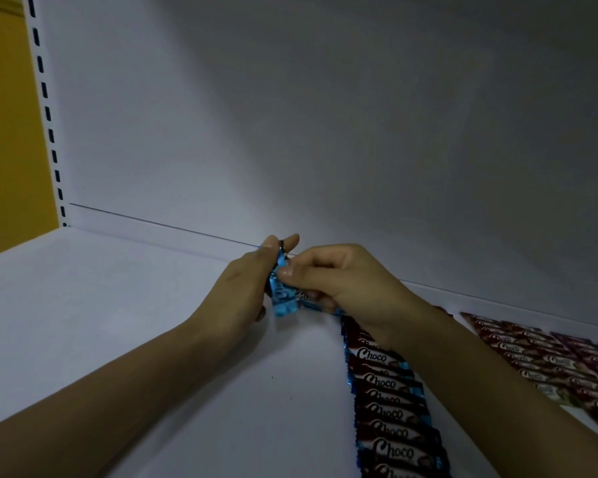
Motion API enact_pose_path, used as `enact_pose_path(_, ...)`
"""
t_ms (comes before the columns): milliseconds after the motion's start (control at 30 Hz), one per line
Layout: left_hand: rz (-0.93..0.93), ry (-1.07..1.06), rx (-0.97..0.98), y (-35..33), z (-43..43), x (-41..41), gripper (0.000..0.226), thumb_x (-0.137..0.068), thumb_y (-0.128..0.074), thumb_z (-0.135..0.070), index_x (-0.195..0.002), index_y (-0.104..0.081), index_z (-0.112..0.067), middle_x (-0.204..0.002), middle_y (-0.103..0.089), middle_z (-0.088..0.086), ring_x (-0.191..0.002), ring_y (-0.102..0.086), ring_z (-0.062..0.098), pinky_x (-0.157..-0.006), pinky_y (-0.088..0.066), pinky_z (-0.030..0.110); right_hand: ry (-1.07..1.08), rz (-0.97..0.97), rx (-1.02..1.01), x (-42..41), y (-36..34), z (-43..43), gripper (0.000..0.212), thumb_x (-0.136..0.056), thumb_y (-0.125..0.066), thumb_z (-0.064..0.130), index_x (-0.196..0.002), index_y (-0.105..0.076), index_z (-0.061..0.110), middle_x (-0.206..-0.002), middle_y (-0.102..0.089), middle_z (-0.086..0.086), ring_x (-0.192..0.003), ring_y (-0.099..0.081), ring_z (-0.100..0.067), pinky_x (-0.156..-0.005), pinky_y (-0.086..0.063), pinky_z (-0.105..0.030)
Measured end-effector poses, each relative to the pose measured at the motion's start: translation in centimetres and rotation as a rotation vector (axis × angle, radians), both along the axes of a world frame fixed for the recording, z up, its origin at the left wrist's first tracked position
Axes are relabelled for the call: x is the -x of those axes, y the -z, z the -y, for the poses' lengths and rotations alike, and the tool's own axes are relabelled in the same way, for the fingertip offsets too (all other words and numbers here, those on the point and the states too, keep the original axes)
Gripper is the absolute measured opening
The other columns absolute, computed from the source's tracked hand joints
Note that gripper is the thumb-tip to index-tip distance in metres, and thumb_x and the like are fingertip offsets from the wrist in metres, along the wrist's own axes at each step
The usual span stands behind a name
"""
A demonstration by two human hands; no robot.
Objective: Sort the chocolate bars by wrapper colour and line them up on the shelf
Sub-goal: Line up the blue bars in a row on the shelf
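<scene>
Both hands meet near the back of the white shelf (125,322). My left hand (246,288) grips a small bunch of blue-wrapped Choco bars (282,300), standing them on end. My right hand (328,274) pinches one of those blue bars from the right, thumb on its top edge. A row of blue-edged Choco bars (390,405) lies overlapped under my right forearm, running from the hands toward the front. Further right lies a row of red-wrapped bars (532,353), partly hidden by the arm.
The shelf's white back panel (325,132) rises just behind the hands. A slotted upright (47,112) and a yellow wall (7,132) stand at the far left. Bare shelf surface spreads left of the hands.
</scene>
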State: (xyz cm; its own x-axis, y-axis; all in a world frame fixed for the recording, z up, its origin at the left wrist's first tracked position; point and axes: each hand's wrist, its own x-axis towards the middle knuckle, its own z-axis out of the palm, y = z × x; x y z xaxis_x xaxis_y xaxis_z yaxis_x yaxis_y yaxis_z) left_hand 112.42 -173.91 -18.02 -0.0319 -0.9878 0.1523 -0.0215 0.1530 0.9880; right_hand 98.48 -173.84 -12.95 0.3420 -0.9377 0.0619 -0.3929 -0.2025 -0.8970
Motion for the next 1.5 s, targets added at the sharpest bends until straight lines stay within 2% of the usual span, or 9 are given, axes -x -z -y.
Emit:
enact_pose_path(100,0.047,-0.048,0.009,0.2,-0.2,-0.1,0.048,-0.094,-0.023,-0.058,-0.099,-0.066,-0.037,-0.065,-0.064,-0.027,-0.051,-0.052,-0.007,-0.042,-0.036,0.008,0.075,0.094,-0.053,1.0,-0.3,0.3,0.01,-0.088,-0.063,0.024,-0.089,-0.07,0.017,-0.057,-0.059,0.006,-0.044,-0.046,-0.005,-0.045,-0.037,-0.018)
enact_pose_path(267,0.063,-0.133,0.022,0.2,0.2,-0.1,0.047,-0.099,-0.022,-0.049,-0.103,-0.065,-0.03,-0.099,-0.064,-0.014,-0.07,-0.055,0.008,-0.057,-0.039,0.02,0.124,0.339,-0.141,1.5,-1.2,0.7,0.018,-0.093,-0.053,0.028,-0.098,-0.067,0.018,-0.09,-0.075,0.001,-0.072,-0.072,-0.018,-0.052,-0.051,-0.021)
enact_pose_path(367,0.082,-0.21,0.037,0.4,0.3,-0.2,0.027,-0.102,-0.036,-0.025,-0.103,-0.062,-0.03,-0.107,-0.062,-0.007,-0.083,-0.055,0.008,-0.065,-0.044,0.019,0.186,0.119,0.003,1.7,-0.8,1.0,0.01,-0.085,-0.067,0.022,-0.095,-0.065,0.02,-0.083,-0.074,0.004,-0.069,-0.07,-0.007,-0.054,-0.051,-0.017)
enact_pose_path(467,0.127,-0.265,0.033,0.6,0.5,-0.6,0.042,-0.094,-0.038,0.006,-0.108,-0.063,-0.026,-0.12,-0.056,-0.003,-0.103,-0.052,0.01,-0.098,-0.046,0.031,0.211,-0.095,0.11,2.0,-0.1,1.4,0.02,-0.081,-0.073,0.019,-0.098,-0.062,0.021,-0.083,-0.074,0.003,-0.069,-0.069,-0.006,-0.056,-0.05,-0.015)
enact_pose_path(567,0.1,-0.274,0.024,0.6,0.7,-0.8,0.054,-0.09,-0.028,0.016,-0.11,-0.062,-0.022,-0.126,-0.054,-0.001,-0.118,-0.052,0.014,-0.109,-0.039,0.038,0.213,-0.289,0.232,2.4,0.5,1.8,0.005,-0.084,-0.07,0.022,-0.088,-0.068,0.022,-0.08,-0.073,0.004,-0.069,-0.067,-0.005,-0.049,-0.043,-0.007)
enact_pose_path(733,0.189,-0.256,0.137,1.4,0.7,-0.7,0.053,-0.09,-0.029,0.016,-0.116,-0.061,-0.017,-0.117,-0.06,-0.004,-0.116,-0.054,0.011,-0.098,-0.038,0.019,0.178,-0.541,0.257,2.4,1.7,2.3,0.011,-0.086,-0.068,0.025,-0.095,-0.074,0.025,-0.091,-0.071,0.008,-0.078,-0.061,-0.004,-0.067,-0.047,-0.014)
enact_pose_path(900,0.215,-0.202,0.252,1.5,0.7,-0.6,0.051,-0.092,-0.029,0.015,-0.105,-0.057,-0.026,-0.106,-0.062,-0.011,-0.104,-0.058,0.003,-0.078,-0.044,0.002,0.19,-0.651,0.319,1.9,2.5,2.2,0.012,-0.085,-0.069,0.026,-0.095,-0.075,0.026,-0.097,-0.07,0.011,-0.091,-0.058,-0.008,-0.098,-0.042,-0.04)
enact_pose_path(1200,-0.048,0.001,0.204,1.0,-0.1,0.1,0.046,-0.095,-0.03,0.015,-0.097,-0.066,-0.013,-0.095,-0.073,0.006,-0.091,-0.069,0.006,-0.073,-0.051,0.009,0.225,-0.744,0.469,1.7,3.0,1.9,0.01,-0.084,-0.07,0.025,-0.082,-0.06,0.028,-0.088,-0.059,0.012,-0.093,-0.056,-0.01,-0.093,-0.039,-0.032)
enact_pose_path(1500,-0.494,0.18,-0.036,-0.7,-0.1,-0.9,0.044,-0.093,-0.036,0.009,-0.112,-0.068,-0.016,-0.11,-0.072,-0.003,-0.102,-0.067,0.008,-0.071,-0.054,0.014,0.038,0.045,0.126,-0.3,1.5,0.2,0.01,-0.085,-0.069,0.019,-0.08,-0.072,0.012,-0.072,-0.072,0.001,-0.06,-0.063,-0.002,-0.06,-0.05,-0.011)
